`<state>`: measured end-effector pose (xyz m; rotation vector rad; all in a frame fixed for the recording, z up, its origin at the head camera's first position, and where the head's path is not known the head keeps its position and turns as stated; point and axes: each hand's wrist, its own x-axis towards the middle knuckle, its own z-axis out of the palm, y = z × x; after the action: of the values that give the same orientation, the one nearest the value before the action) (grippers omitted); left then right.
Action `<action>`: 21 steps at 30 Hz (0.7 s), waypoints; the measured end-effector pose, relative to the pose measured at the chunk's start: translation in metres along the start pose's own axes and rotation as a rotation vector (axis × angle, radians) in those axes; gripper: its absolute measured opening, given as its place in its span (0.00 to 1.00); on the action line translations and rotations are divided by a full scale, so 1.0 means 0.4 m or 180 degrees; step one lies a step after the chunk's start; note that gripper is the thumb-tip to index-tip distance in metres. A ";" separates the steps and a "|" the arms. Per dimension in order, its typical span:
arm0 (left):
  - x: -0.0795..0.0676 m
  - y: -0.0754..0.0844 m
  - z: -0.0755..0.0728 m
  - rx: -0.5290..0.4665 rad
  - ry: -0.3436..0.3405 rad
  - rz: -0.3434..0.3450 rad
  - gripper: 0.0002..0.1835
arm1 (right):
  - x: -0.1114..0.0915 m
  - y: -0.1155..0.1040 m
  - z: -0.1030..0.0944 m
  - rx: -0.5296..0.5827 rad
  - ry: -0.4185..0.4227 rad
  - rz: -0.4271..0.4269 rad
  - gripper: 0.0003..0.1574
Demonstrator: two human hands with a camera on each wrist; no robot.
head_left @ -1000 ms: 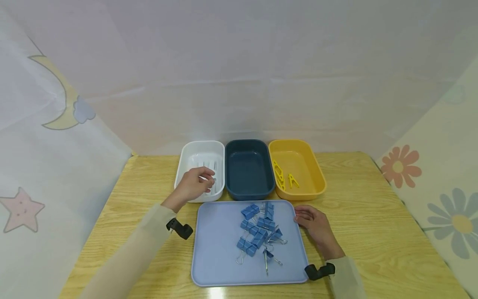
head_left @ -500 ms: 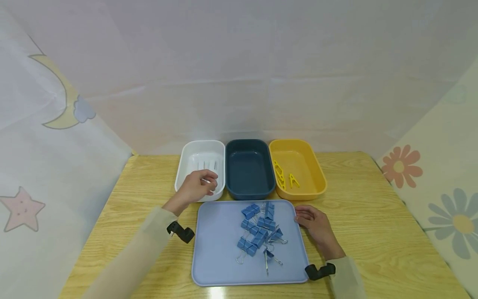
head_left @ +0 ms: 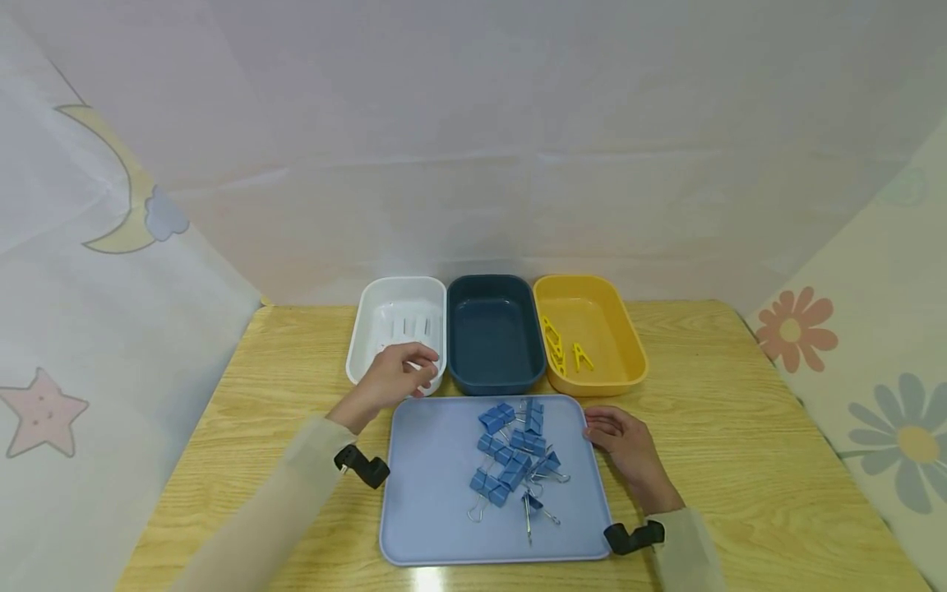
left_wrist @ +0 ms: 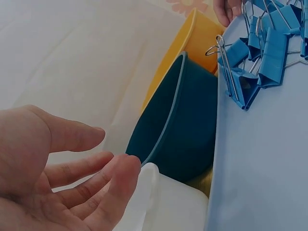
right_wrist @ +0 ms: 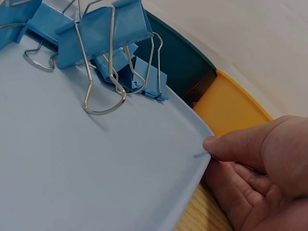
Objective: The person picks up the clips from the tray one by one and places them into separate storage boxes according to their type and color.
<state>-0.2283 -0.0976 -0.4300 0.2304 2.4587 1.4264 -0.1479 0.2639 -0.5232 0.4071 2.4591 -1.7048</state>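
In the head view, my left hand hovers over the near right part of the white bin. Its fingers are loosely bent, and the left wrist view shows nothing between thumb and fingertips. My right hand pinches the upper right edge of the pale blue tray. The right wrist view has the thumb on the rim and the fingers against the outside and underneath. Several blue binder clips with silver wire handles lie in a heap on the tray's right half.
Beside the white bin stand a dark blue bin and a yellow bin, in a row behind the tray. Yellow clothespins lie in the yellow one, slim white pieces in the white. Cloth walls surround the wooden table.
My left hand has drifted slightly right and nearer, from over the white bin's middle toward its near right corner. The right hand, tray and binder clips stay put.
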 end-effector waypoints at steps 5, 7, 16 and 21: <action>-0.001 -0.005 0.012 -0.0013 -0.0082 0.0106 0.15 | 0.002 0.001 0.000 -0.0022 0.0020 -0.0009 0.24; 0.000 -0.009 0.018 -0.0008 -0.0107 0.0136 0.14 | 0.002 0.002 0.000 -0.0031 0.0022 -0.0016 0.24; -0.003 -0.011 0.034 -0.0037 -0.0209 0.0141 0.13 | 0.002 0.005 0.001 -0.0008 0.0016 -0.0035 0.24; -0.003 -0.013 0.040 -0.0041 -0.0224 0.0151 0.13 | 0.003 0.005 0.001 0.0004 0.0022 -0.0044 0.24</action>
<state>-0.2220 -0.0872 -0.4419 0.3327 2.4022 1.4277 -0.1486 0.2643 -0.5254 0.3977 2.4717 -1.7133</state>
